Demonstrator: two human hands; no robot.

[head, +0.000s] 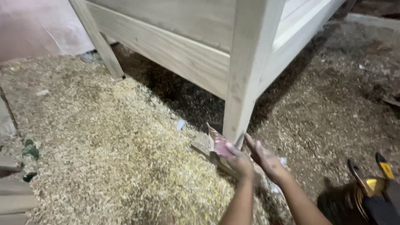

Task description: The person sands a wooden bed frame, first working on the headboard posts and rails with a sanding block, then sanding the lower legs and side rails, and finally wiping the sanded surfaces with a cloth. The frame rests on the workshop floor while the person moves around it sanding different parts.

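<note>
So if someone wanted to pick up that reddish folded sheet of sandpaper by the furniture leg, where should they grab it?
Probably by its free upper corner, coming from the left. The sandpaper stands tilted against the wooden leg, its lower end already pinched in the left hand, with the right hand just beyond. Only the upper-left edge sticks out clear above the sawdust floor.

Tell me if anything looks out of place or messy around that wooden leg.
The floor is buried in loose sawdust and shavings right up to the unfinished wooden leg. Both hands, left and right, work at its foot; the left grips a folded reddish sheet. Nothing looks broken.
</note>
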